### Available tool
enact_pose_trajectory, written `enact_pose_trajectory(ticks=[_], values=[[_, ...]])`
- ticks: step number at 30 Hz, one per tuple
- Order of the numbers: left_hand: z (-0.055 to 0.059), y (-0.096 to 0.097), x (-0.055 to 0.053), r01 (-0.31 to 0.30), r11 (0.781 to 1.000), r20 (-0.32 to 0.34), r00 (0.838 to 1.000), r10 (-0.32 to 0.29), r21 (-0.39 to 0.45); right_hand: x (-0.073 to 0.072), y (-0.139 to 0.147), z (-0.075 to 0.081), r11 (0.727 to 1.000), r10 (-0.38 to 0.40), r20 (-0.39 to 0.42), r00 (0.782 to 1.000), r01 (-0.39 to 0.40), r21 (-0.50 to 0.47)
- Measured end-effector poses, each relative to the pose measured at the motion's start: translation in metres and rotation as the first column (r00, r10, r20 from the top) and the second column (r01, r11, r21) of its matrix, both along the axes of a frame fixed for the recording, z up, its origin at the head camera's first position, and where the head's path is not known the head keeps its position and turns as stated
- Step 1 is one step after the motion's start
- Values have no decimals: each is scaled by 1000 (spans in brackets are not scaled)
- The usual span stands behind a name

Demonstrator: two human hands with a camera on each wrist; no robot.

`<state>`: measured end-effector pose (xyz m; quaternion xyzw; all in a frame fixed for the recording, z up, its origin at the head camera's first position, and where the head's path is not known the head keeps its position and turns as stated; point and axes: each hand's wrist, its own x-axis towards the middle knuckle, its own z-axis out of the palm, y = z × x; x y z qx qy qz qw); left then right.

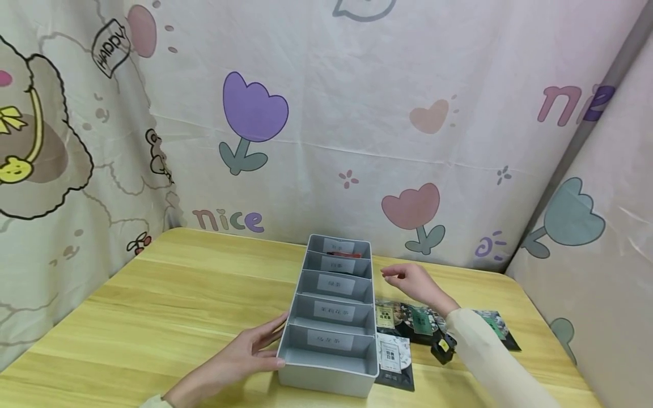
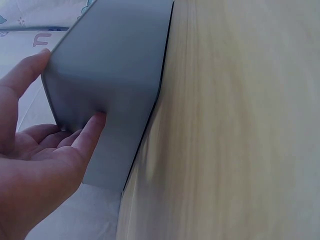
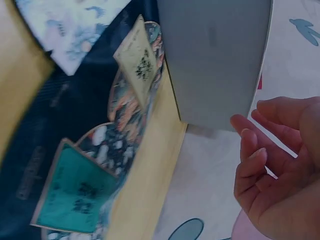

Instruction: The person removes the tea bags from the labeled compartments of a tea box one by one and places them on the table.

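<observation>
Packets (image 1: 395, 362) perhaps touching box (image 1: 326, 378)—curtain (image 1: 326, 85) behind.

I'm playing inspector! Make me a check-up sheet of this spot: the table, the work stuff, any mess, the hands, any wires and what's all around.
Surface: wood-look table.
Job's things: a gray box with five labelled compartments; a red item sits in the farthest one. Dark packets with white, yellow and green labels lie to its right.
Clutter: nothing seen.
Hands: left hand touches the box's near left corner; right hand hovers right of the box, holding nothing.
Cables: nothing seen.
Surroundings: pale cloth printed with tulips, hearts and words.
</observation>
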<state>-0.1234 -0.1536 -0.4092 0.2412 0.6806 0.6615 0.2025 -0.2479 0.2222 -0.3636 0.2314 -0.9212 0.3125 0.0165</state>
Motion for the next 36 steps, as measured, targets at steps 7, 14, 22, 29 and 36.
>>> enact_pose_trajectory(ticks=[7,14,22,29,36], values=[[0,0,0,-4,1000,9,1000,4,-5,-6,-15,9,999,28,-64,998,-27,22],[0,-1,1,-13,1000,9,1000,14,-13,-7,-30,14,1000,11,-50,999,-12,-23],[0,-1,1,-8,1000,13,1000,8,-1,-9,-40,7,996,55,100,993,-48,-70],[-1,-1,1,-7,1000,12,1000,7,5,-11,-44,3,988,134,162,978,-120,-93],[-2,-1,2,-4,1000,-1,1000,4,11,-12,-47,-1,988,138,156,978,-126,-84]])
